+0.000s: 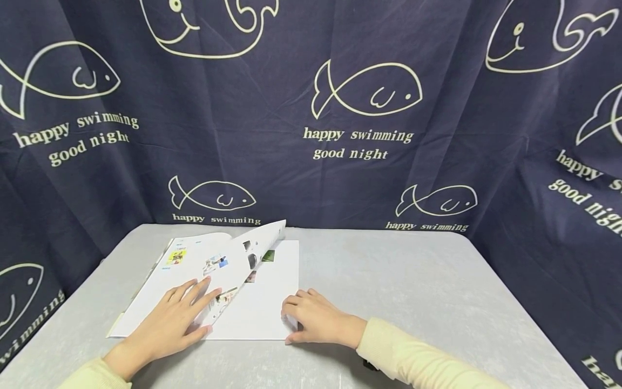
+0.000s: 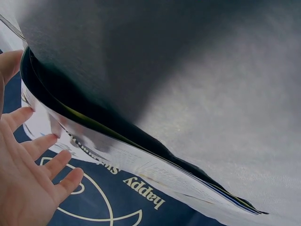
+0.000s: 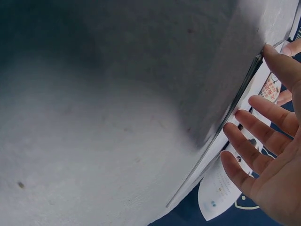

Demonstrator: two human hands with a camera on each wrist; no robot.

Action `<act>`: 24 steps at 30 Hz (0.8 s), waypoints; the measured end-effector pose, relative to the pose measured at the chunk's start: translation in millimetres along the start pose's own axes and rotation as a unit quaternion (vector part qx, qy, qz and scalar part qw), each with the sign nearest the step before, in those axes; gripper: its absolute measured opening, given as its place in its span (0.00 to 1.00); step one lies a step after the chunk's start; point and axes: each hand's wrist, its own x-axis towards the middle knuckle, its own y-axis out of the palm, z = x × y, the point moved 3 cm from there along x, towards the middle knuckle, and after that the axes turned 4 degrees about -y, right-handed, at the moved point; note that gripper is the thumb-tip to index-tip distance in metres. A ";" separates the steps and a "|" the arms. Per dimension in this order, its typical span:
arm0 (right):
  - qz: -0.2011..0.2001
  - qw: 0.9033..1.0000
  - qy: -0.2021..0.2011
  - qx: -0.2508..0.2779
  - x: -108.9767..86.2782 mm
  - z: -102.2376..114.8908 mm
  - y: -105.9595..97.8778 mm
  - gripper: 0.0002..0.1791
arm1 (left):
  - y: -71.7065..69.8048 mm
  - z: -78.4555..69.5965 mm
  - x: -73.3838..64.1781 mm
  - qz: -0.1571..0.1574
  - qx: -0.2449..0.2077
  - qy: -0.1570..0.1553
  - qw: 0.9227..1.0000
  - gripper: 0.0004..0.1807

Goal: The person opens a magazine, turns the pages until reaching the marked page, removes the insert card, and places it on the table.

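An open book (image 1: pixel 150 294) with white pages and small printed pictures lies on the grey table. One page (image 1: pixel 266 237) stands partly raised over the spine, tilting to the right at its far end. My left hand (image 1: pixel 170 319) rests on the left-hand pages near the spine, fingers spread, its thumb by the near edge. At the near right corner of the right-hand page (image 1: pixel 259 310), my right hand (image 1: pixel 316 319) touches the book's edge with bent, relaxed fingers. In the right wrist view, its fingers (image 3: pixel 249 143) lie along that edge, apart from one another.
The grey table (image 1: pixel 403 281) extends to the right of the book. A dark blue curtain (image 1: pixel 272 146) with fish drawings and lettering hangs behind and along both sides. A small dark object (image 1: pixel 370 366) shows partly beneath the right sleeve.
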 end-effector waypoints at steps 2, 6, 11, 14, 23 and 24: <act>0.002 1.000 0.001 0.001 0.0 0.0 -0.1 0.22 | -0.6 -0.5 0.3 -0.002 0.000 0.001 1.000 0.37; 0.000 1.000 0.001 0.001 0.1 0.0 0.1 0.21 | -0.9 -1.3 0.6 -0.001 -0.003 0.001 1.000 0.39; 0.003 1.000 0.000 0.001 0.8 -0.7 0.6 0.20 | 0.4 -1.7 1.2 0.008 -0.013 -0.006 1.000 0.39; 0.003 1.000 -0.002 0.005 1.3 -1.1 0.9 0.19 | 0.3 -1.7 1.8 0.004 -0.023 -0.002 1.000 0.38; -0.009 0.999 -0.013 0.030 1.2 -1.3 -1.5 0.11 | -0.3 -0.9 2.3 -0.016 -0.025 0.021 0.999 0.35; -0.013 0.999 -0.016 0.029 1.0 -1.2 -1.8 0.11 | -0.3 -1.0 1.9 -0.013 -0.024 0.020 0.999 0.34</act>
